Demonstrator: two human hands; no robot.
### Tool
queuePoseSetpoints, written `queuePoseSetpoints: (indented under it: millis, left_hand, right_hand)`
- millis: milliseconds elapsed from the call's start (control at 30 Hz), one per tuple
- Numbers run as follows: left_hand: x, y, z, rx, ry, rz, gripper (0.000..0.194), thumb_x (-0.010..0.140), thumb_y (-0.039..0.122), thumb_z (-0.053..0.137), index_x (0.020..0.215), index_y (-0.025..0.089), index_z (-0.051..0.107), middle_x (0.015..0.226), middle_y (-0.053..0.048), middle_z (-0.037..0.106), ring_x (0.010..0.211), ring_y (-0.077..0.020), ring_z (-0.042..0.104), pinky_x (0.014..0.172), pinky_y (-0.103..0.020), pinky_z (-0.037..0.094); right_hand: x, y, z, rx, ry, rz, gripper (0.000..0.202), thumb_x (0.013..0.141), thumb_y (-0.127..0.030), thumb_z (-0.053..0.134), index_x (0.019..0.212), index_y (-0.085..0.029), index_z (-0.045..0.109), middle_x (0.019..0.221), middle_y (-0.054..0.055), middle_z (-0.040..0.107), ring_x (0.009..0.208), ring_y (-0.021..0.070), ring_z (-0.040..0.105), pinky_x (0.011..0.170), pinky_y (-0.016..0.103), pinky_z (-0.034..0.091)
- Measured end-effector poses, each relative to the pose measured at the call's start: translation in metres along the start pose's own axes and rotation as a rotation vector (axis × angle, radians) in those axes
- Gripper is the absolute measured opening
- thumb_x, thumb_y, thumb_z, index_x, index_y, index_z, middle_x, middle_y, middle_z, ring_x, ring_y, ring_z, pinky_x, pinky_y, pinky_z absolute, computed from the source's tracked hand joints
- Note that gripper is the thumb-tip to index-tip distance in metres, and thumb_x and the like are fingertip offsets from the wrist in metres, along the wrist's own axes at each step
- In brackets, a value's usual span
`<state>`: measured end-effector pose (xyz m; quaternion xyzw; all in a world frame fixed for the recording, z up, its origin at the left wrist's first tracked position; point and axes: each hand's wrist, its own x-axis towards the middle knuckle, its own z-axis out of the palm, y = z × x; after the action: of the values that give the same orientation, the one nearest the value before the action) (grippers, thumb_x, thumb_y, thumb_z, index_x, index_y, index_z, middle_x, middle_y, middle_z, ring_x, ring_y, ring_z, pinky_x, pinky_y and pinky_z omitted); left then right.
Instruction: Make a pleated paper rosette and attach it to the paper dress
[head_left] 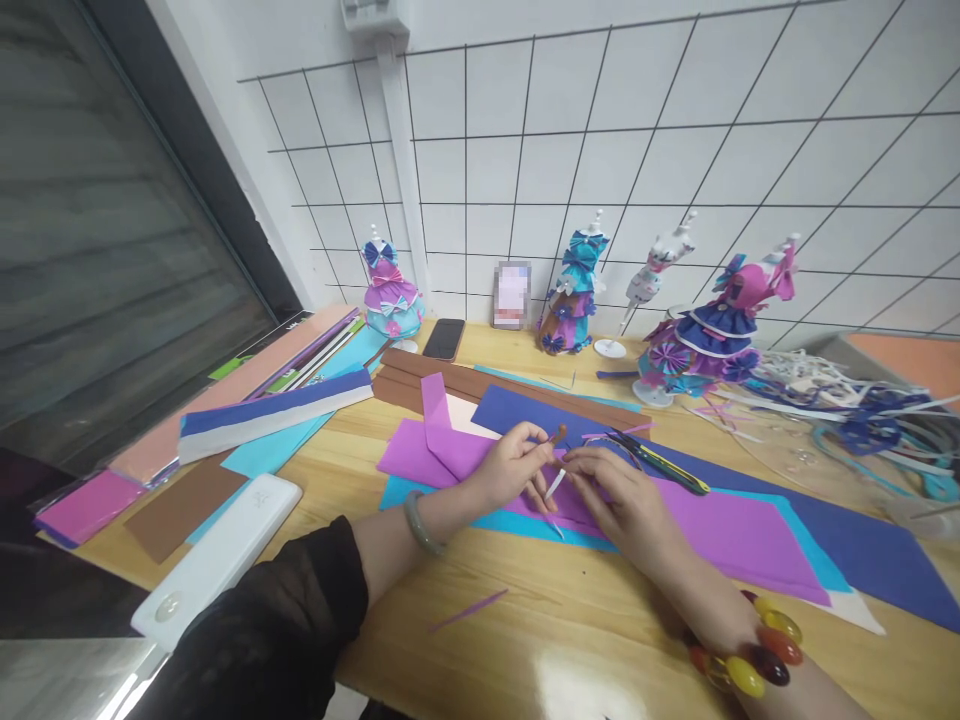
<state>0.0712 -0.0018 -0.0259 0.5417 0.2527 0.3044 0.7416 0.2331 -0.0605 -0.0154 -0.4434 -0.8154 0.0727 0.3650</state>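
My left hand [517,465] is closed in a pinch, with the end of a small brown strip [559,434] standing up from its thumb and finger. Facing it, my right hand [619,490] has its fingertips drawn together close to the left ones. A short white strip [555,484] hangs at the right fingertips, between the hands. Both hands are above purple sheets [735,525] that lie over light blue ones [795,530]. Scissors [664,465] with dark and yellow-green handles rest just beyond my right hand.
Small dress forms in paper dresses [394,290] stand along the wall, with a barer form [656,265] among them. A phone [444,339], a white device [217,560] and coloured sheets [277,412] are at the left. Tangled strips [870,410] lie right. A purple scrap [469,610] is in front.
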Motion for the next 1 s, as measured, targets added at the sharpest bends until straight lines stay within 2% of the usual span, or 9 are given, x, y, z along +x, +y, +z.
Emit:
queuePoseSetpoints:
  millis: [200,267,367,467,567,700,833,1000]
  left_hand:
    - [0.002,-0.0002,-0.0002,-0.044,0.06,-0.012,0.035,0.073,0.044,0.053,0.09,0.021,0.032,0.078,0.001,0.056,0.044,-0.0136,0.059,0.035,-0.023,0.047]
    - [0.0022,-0.0007,-0.0001,-0.035,0.064,-0.011,0.036,0.073,0.045,0.053,0.09,0.02,0.033,0.081,-0.001,0.056,0.048,-0.0144,0.061,0.034,-0.022,0.046]
    - [0.0018,-0.0019,-0.0004,0.021,0.087,0.027,0.035,0.073,0.045,0.052,0.089,0.019,0.036,0.087,-0.005,0.056,0.058,-0.0145,0.062,0.036,-0.02,0.046]
    - [0.0008,-0.0037,-0.0002,0.104,0.125,0.101,0.032,0.075,0.044,0.05,0.088,0.017,0.04,0.087,-0.005,0.057,0.058,-0.0108,0.058,0.038,-0.019,0.046]
    - [-0.0003,-0.0046,0.0012,0.155,0.14,0.143,0.029,0.075,0.042,0.05,0.087,0.017,0.044,0.077,-0.001,0.056,0.049,-0.0068,0.052,0.038,-0.018,0.043]
    - [-0.0017,-0.0031,0.0042,0.227,0.194,0.155,0.027,0.073,0.04,0.054,0.082,0.015,0.048,0.061,0.004,0.051,0.042,-0.0046,0.046,0.04,-0.017,0.039]
    - [-0.0017,-0.0024,0.0058,0.27,0.249,0.205,0.023,0.072,0.036,0.056,0.078,0.014,0.051,0.066,0.001,0.054,0.051,-0.0053,0.049,0.048,-0.017,0.04]
    - [-0.0004,-0.0038,0.0064,0.315,0.278,0.257,0.016,0.072,0.029,0.056,0.077,0.014,0.055,0.073,-0.003,0.058,0.066,-0.0098,0.054,0.061,-0.021,0.044]
  right_hand:
    - [0.0002,-0.0032,0.0044,0.172,0.078,0.247,0.014,0.085,-0.025,0.044,0.088,-0.022,0.057,0.076,0.006,0.064,0.069,0.0179,0.06,0.062,0.032,0.049]
    - [0.0008,-0.0012,0.0038,0.189,0.116,0.285,0.013,0.084,-0.028,0.045,0.085,-0.022,0.057,0.073,0.005,0.063,0.066,0.0176,0.059,0.06,0.031,0.048]
    - [0.0019,0.0004,0.0017,0.161,0.129,0.282,0.013,0.082,-0.029,0.047,0.08,-0.021,0.057,0.074,0.004,0.062,0.067,0.0175,0.057,0.061,0.031,0.046]
    - [0.0025,-0.001,0.0007,0.144,0.051,0.264,0.014,0.083,-0.029,0.047,0.079,-0.022,0.058,0.071,0.003,0.061,0.064,0.0163,0.056,0.061,0.029,0.045]
    - [0.0024,-0.0026,0.0022,0.137,0.007,0.24,0.015,0.084,-0.03,0.046,0.08,-0.022,0.058,0.07,0.003,0.061,0.063,0.016,0.055,0.061,0.029,0.044]
    - [0.0021,-0.0024,0.0048,0.13,0.03,0.222,0.016,0.083,-0.031,0.046,0.078,-0.022,0.058,0.069,0.002,0.061,0.063,0.0161,0.056,0.059,0.028,0.045]
    - [0.0019,-0.0019,0.0063,0.144,0.043,0.241,0.016,0.082,-0.031,0.047,0.078,-0.022,0.06,0.071,0.003,0.062,0.065,0.0166,0.057,0.061,0.029,0.046]
    - [0.0014,-0.0018,0.0094,0.244,0.058,0.369,0.017,0.081,-0.033,0.05,0.078,-0.021,0.061,0.076,0.004,0.065,0.07,0.0177,0.058,0.063,0.029,0.046]
